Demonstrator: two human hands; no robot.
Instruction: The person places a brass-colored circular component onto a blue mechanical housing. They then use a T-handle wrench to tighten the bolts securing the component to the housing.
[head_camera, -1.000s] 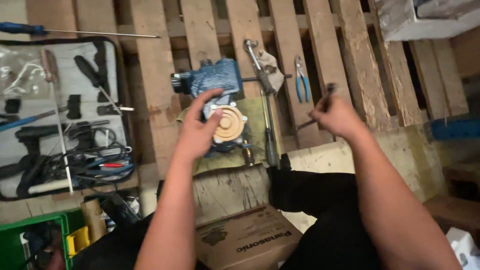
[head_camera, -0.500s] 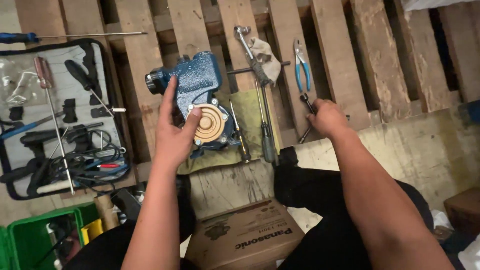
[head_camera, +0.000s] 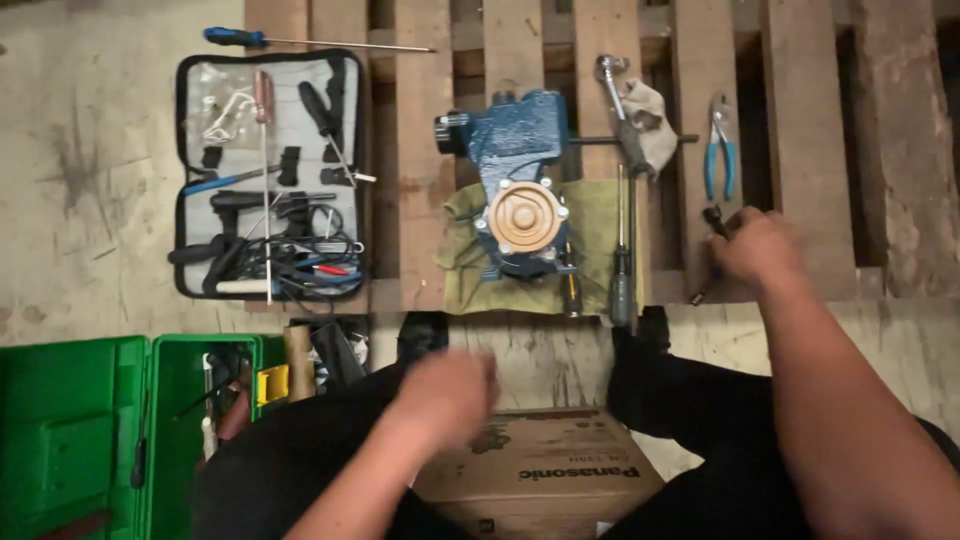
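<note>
A blue pump body (head_camera: 520, 150) with a round tan cover (head_camera: 522, 215) lies on an olive cloth (head_camera: 590, 240) on a wooden pallet (head_camera: 420, 150). My right hand (head_camera: 760, 245) rests on the pallet to the right of the pump, fingers closed around a dark slim tool (head_camera: 712, 222). My left hand (head_camera: 445, 395) is blurred, down near my lap above a cardboard box (head_camera: 540, 475); I cannot make out anything in it.
An open grey tool pouch (head_camera: 270, 175) with screwdrivers lies left of the pump. Blue pliers (head_camera: 722, 150), a ratchet wrench (head_camera: 622, 115) on a rag and a screwdriver (head_camera: 620, 270) lie on the pallet. A green toolbox (head_camera: 90, 430) stands open at lower left.
My left hand has let go of the pump's tan cover and pulled back toward my lap. My right hand stays on the dark tool. The view has shifted left.
</note>
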